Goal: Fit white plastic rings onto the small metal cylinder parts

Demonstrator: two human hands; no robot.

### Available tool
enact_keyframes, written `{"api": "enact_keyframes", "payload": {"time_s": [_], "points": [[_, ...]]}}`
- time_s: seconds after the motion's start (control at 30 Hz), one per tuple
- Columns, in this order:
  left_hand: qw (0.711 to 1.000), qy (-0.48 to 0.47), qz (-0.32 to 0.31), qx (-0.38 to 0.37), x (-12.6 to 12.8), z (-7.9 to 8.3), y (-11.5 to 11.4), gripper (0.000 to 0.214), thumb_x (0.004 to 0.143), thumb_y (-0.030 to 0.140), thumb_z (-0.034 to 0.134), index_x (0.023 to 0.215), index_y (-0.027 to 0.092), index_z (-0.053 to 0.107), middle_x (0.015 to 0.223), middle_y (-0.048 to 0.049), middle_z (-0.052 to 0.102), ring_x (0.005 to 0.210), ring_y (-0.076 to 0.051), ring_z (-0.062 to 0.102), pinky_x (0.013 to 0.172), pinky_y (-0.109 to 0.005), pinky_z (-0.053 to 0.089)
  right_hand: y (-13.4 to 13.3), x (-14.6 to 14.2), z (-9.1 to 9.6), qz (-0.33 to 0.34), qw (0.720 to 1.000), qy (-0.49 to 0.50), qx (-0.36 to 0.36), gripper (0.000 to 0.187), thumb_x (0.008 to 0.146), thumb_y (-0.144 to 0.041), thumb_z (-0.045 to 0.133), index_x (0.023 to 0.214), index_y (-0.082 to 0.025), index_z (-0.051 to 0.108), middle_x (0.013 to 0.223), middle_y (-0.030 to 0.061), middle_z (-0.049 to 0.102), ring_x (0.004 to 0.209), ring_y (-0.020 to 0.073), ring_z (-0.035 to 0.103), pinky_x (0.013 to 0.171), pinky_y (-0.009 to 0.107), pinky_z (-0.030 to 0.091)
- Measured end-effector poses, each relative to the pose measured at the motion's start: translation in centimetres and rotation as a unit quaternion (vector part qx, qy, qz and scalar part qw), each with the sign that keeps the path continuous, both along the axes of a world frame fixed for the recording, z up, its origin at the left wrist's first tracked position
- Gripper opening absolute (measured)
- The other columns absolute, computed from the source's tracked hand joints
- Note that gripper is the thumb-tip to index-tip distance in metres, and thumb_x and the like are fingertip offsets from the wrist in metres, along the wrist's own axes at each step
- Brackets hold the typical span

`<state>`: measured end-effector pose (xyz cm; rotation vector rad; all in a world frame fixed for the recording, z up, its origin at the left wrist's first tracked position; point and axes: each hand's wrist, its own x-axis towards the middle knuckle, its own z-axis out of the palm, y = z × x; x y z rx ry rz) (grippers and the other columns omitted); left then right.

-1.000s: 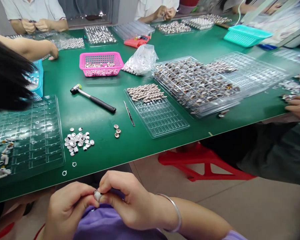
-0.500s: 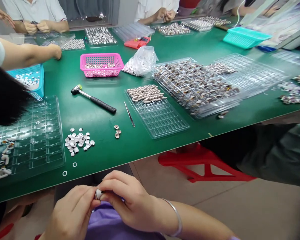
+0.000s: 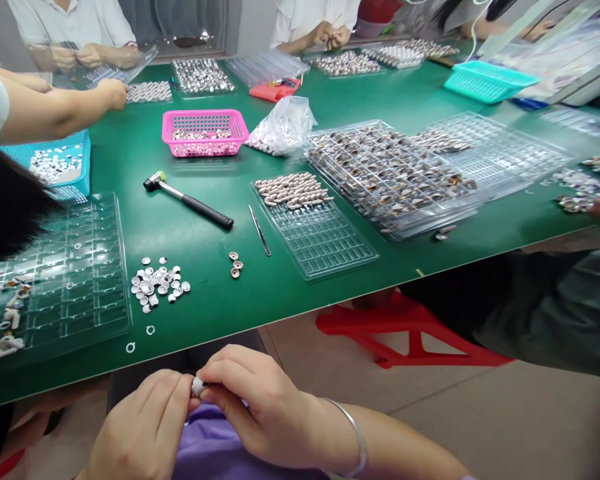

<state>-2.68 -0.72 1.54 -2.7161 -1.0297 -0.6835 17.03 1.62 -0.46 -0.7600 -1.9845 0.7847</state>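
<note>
Over my lap, just off the table's front edge, my left hand (image 3: pixel 143 423) and my right hand (image 3: pixel 257 403) meet with pinched fingers. Between their fingertips is a small round white cap (image 3: pixel 198 387) with a dark spot on its right side; both hands grip it, and much of it is hidden. On the green table (image 3: pixel 205 313) ahead lies a pile of similar small white caps (image 3: pixel 155 283). Two thin white rings (image 3: pixel 131 347) rest near the edge. To the right of the pile sit 3 small brownish round cups (image 3: pixel 235 265).
Further in lie a hammer (image 3: pixel 190 200), tweezers (image 3: pixel 259 230) and a clear tray (image 3: pixel 325 243) partly filled with twisted beige pieces. Beyond are a pink basket (image 3: pixel 205 147), a plastic bag (image 3: pixel 287 127) and stacked trays (image 3: pixel 395 177). A red stool (image 3: pixel 405 327) stands right; co-workers sit around.
My hands stay pinched on the white cap with barely any shift. At the far left, a co-worker's arm has lifted a clear plastic bag. At the right edge, another person's hand has come into view.
</note>
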Motion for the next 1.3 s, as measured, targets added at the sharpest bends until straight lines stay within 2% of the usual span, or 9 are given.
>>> {"api": "enact_keyframes", "payload": {"time_s": [0.17,0.43,0.67,0.83,0.93,1.13,1.3], "points": [[1.0,0.014,-0.004,0.02,0.1,0.4,0.1,0.022,0.098,0.009,0.042,0.097,0.005,0.064,0.084,-0.0112,0.073,0.078,-0.02,0.07,0.075,-0.031,0.053,-0.1,0.0,0.0,-0.001,1.0,-0.006,0.002,0.016,0.092,-0.006,0.047,0.097,-0.013,0.06,0.08,0.0093,0.066,0.071,0.0164,0.06,0.063,0.026,0.053],[1.0,-0.006,-0.025,-0.005,0.7,1.0,0.3,0.019,0.097,0.008,0.043,0.095,0.007,0.061,0.08,-0.0109,0.072,0.072,-0.02,0.069,0.07,-0.031,0.056,-0.4,-0.2,-0.2,-0.01,1.0,0.013,0.023,0.024,0.083,0.0,0.045,0.097,-0.016,0.058,0.077,0.0075,0.064,0.066,0.016,0.057,0.059,0.026,0.05],[0.987,-0.111,-0.043,-0.108,1.2,1.3,0.7,0.02,0.097,0.006,0.04,0.088,0.012,0.057,0.065,-0.0036,0.065,0.057,-0.014,0.06,0.055,-0.025,0.05,-0.7,-0.3,0.6,-0.016,0.994,-0.063,0.086,0.026,0.077,0.003,0.039,0.085,-0.015,0.056,0.066,0.0062,0.059,0.06,0.0172,0.047,0.055,0.029,0.043],[0.982,-0.125,-0.046,-0.135,1.2,1.4,0.7,0.021,0.096,0.006,0.041,0.083,0.015,0.056,0.062,-0.0013,0.063,0.052,-0.012,0.057,0.049,-0.023,0.046,-0.6,0.1,1.1,0.01,0.999,-0.037,0.028,0.024,0.076,0.003,0.042,0.083,-0.015,0.055,0.067,0.0061,0.063,0.06,0.0161,0.052,0.055,0.026,0.044],[0.978,-0.127,-0.057,-0.156,1.2,1.6,0.7,0.023,0.095,0.005,0.04,0.083,0.016,0.055,0.063,-0.0012,0.064,0.052,-0.011,0.058,0.05,-0.021,0.048,-0.7,0.2,1.0,0.01,1.0,0.001,0.009,0.023,0.075,0.002,0.043,0.083,-0.017,0.054,0.066,0.0051,0.064,0.058,0.0148,0.053,0.054,0.023,0.044],[0.974,-0.159,-0.038,-0.157,1.6,1.4,0.4,0.023,0.091,0.0,0.04,0.082,0.016,0.055,0.063,-0.0007,0.065,0.053,-0.01,0.061,0.052,-0.018,0.05,-0.7,0.1,0.8,0.01,0.999,0.038,-0.034,0.023,0.076,0.0,0.044,0.084,-0.019,0.055,0.064,0.0028,0.063,0.056,0.0134,0.054,0.053,0.022,0.044],[0.974,-0.16,-0.037,-0.155,1.9,1.0,0.6,0.023,0.094,0.004,0.039,0.084,0.016,0.056,0.063,-0.0008,0.067,0.053,-0.011,0.064,0.051,-0.018,0.052,-0.4,0.6,0.2,0.031,0.997,0.059,-0.028,0.019,0.083,-0.002,0.048,0.089,-0.017,0.058,0.066,0.0041,0.067,0.057,0.0132,0.059,0.055,0.021,0.049]]}}
